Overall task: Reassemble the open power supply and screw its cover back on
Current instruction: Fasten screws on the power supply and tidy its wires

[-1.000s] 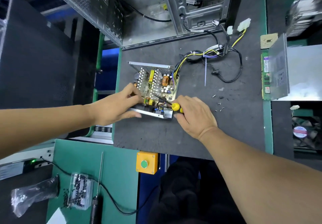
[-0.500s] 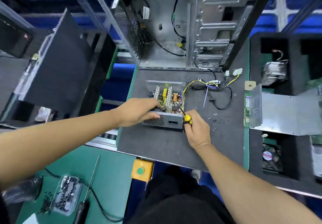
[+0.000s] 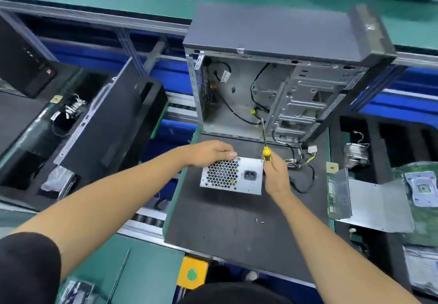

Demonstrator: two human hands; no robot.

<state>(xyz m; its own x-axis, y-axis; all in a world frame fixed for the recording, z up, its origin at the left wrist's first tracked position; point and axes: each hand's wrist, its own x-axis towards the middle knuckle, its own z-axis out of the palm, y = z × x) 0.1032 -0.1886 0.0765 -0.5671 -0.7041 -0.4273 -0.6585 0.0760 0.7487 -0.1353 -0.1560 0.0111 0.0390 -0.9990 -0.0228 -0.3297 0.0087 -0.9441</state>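
Note:
The silver power supply (image 3: 246, 184) stands on the dark mat (image 3: 232, 228), its honeycomb vent and power socket facing me. My left hand (image 3: 209, 153) grips its top left edge, thumb lying along the rim. My right hand (image 3: 276, 173) holds a yellow-handled screwdriver (image 3: 266, 152) at the unit's right top corner, the shaft pointing up and away. The unit's cable bundle (image 3: 296, 161) trails to the right. The bent metal cover (image 3: 369, 202) lies at the right edge of the mat. Two small screws (image 3: 260, 220) lie on the mat in front.
An open computer case (image 3: 272, 85) stands upright just behind the power supply. Black foam trays with parts flank the mat on both sides. A green circuit board (image 3: 331, 192) sits beside the cover. A yellow box with a green button (image 3: 192, 274) hangs at the near edge.
The power supply has been tipped up from lying open-side-up to standing with its vent face toward me. The screwdriver has lifted out of the unit to point upward. The camera view has risen.

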